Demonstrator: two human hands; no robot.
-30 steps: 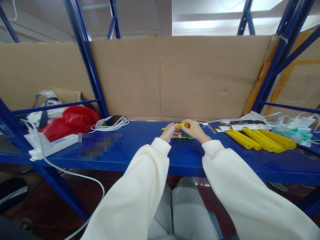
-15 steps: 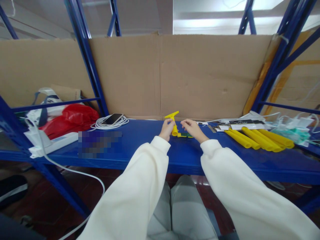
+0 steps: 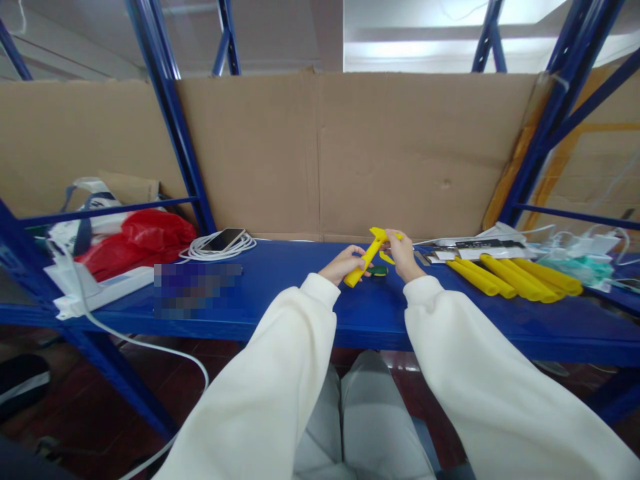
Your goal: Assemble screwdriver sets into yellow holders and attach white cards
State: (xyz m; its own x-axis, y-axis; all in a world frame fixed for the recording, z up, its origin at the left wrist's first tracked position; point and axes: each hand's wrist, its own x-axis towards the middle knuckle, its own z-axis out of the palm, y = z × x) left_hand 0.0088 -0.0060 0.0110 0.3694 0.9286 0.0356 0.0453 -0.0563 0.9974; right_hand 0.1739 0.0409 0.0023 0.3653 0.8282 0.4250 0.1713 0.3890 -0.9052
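Note:
A yellow T-shaped tool point(image 3: 369, 259) is held tilted above the blue shelf, its hollow-looking handle end low and to the left. My left hand point(image 3: 343, 264) is closed around the handle. At the raised crosswise head, my right hand point(image 3: 403, 255) has its fingers closed on the tool's right part. Just under those fingers shows a small flat yellow piece point(image 3: 386, 257); whether it is held or separate I cannot tell. Below the hands, a green and yellow screwdriver-like handle point(image 3: 379, 271) lies on the shelf, partly hidden by my left fingers.
Several yellow tubes point(image 3: 500, 279) lie at the right, before flat black-and-white packs point(image 3: 480, 249). A phone point(image 3: 225, 240) rests on a coiled white cable point(image 3: 200, 247) at the left, near a power strip point(image 3: 123, 285) and a red bag point(image 3: 145, 240). Cardboard point(image 3: 400, 153) walls the back.
The tool has tipped from near upright to a slant, its head leaning right. My right hand has come onto the head, and my left hand has shifted slightly right and lower on the handle.

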